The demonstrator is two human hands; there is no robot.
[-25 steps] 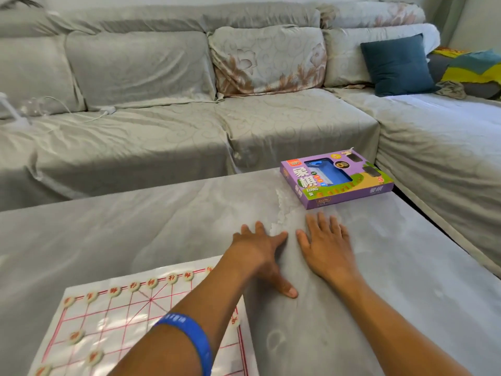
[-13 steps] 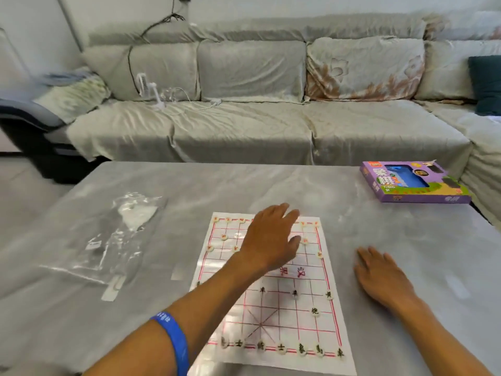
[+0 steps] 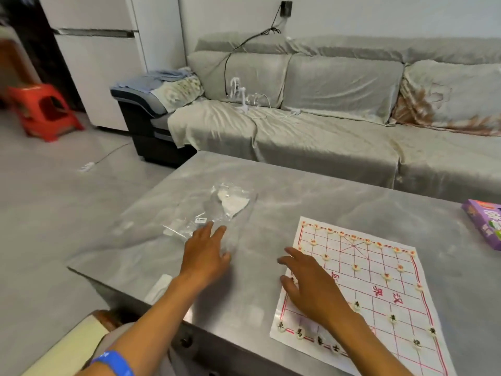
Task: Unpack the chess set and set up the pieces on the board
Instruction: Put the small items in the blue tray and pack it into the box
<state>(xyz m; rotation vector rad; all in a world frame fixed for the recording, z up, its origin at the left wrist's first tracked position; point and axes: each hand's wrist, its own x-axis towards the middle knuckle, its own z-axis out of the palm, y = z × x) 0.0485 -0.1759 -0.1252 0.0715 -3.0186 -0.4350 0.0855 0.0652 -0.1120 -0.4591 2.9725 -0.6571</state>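
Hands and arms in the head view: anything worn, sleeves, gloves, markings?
Both hands, left and right, are bare: no gloves, and no rings that can be made out. Both forearms are bare as far as the frame shows, with no sleeves visible. The left arm carries a blue wristband with faint pale markings, too blurred to read.
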